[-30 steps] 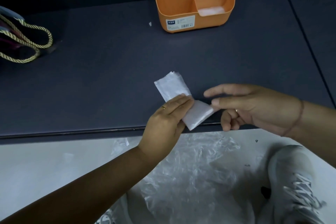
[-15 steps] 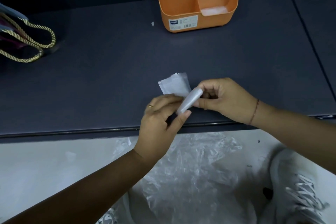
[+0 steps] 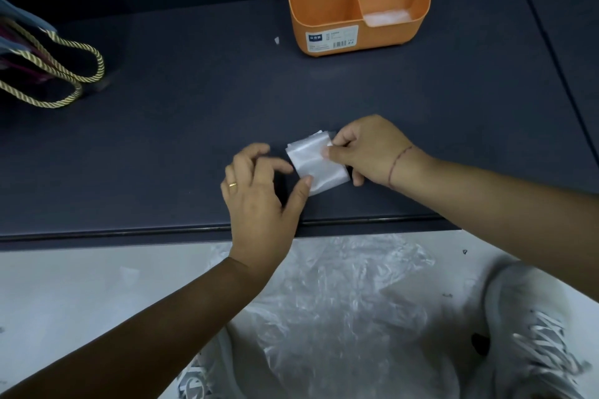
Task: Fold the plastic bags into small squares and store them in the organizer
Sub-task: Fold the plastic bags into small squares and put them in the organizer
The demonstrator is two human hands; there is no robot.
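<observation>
A folded clear plastic bag [image 3: 316,163] lies as a small square on the dark table [image 3: 181,139], near its front edge. My right hand [image 3: 366,152] pinches the bag's right edge between thumb and fingers. My left hand [image 3: 259,191] rests just left of it, fingers spread, with only the thumb tip touching the bag's lower left corner. The orange organizer [image 3: 353,10] stands at the back of the table, with folded bags visible in its compartments.
A bag with gold rope handles [image 3: 52,74] sits at the table's left end. Loose crumpled plastic bags [image 3: 340,301] lie on the floor below the table edge. A white shoe [image 3: 534,334] is at the lower right.
The lower flap has been folded up over the rest, turning the strip into a compact square. My right hand moved onto its right edge; my left hand let go and opened.
</observation>
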